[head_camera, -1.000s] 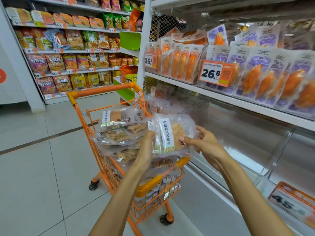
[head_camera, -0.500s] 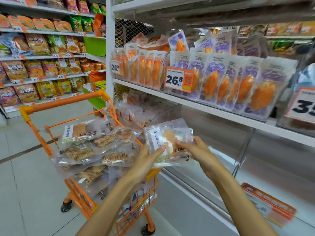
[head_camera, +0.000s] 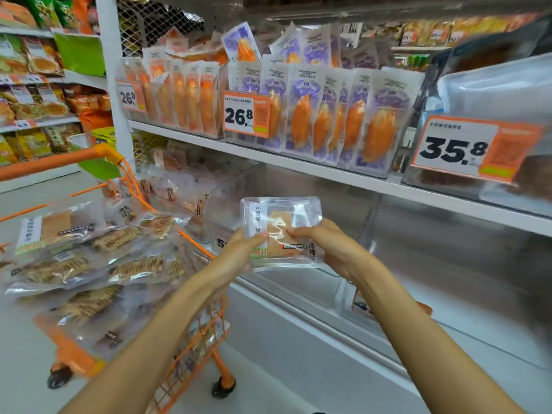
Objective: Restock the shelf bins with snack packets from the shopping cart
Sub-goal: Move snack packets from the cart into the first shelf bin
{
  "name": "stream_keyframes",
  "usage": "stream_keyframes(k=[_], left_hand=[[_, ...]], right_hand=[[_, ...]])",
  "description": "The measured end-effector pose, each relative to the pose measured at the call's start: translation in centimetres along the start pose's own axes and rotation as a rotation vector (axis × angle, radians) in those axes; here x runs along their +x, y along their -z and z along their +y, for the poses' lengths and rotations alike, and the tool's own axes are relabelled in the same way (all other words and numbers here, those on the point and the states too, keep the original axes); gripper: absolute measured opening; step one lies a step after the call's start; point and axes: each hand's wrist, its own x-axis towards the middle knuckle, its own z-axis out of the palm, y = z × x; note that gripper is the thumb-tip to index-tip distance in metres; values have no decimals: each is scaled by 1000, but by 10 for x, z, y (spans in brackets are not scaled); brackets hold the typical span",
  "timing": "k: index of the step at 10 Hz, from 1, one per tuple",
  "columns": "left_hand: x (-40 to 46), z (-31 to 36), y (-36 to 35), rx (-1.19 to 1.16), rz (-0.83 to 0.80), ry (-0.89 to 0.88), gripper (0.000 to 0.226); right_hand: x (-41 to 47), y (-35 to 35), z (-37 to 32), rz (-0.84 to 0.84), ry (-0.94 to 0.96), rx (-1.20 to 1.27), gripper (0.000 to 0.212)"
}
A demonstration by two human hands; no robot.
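A clear snack packet (head_camera: pixel 282 216) with a white label strip and a tan snack inside is held upright between both hands, in front of the lower shelf. My left hand (head_camera: pixel 239 253) grips its lower left edge with the thumb on the front. My right hand (head_camera: pixel 327 243) pinches its lower right side. Behind the packet stands a clear, see-through shelf bin (head_camera: pixel 301 180) under the white shelf board. To the left, the orange shopping cart (head_camera: pixel 110 153) is piled with several clear snack packets (head_camera: pixel 89 258).
The upper shelf (head_camera: pixel 328 171) carries rows of orange and purple packets with price tags 26.8 (head_camera: pixel 246 115) and 35.8 (head_camera: pixel 472 147). Another clear bin (head_camera: pixel 448 249) is to the right. A far aisle shelf (head_camera: pixel 33 85) of snack bags stands at the left.
Both hands have carried the packet from above the cart rightwards towards the lower shelf bin. The view has swung right, so the cart now lies further left.
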Motion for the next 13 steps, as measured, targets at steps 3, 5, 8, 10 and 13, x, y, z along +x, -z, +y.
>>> stream_keyframes(k=[3,5,8,10,13], left_hand=[[-26,11,-41,191,-111,-54,35],[-39,17,-43,384,-109,-152,34],[17,29,-10,470,8,-153,52],[107,16,-2,581,83,-62,32],[228,-8,5,666,189,171,45]], right_hand=[[-73,40,-2,-109,-82,-101,50],[-94,41,8,80,110,-141,32],[-7,12,5,181,102,-111,31],[80,10,12,304,-23,-71,23],[197,17,34,448,-96,-210,32]])
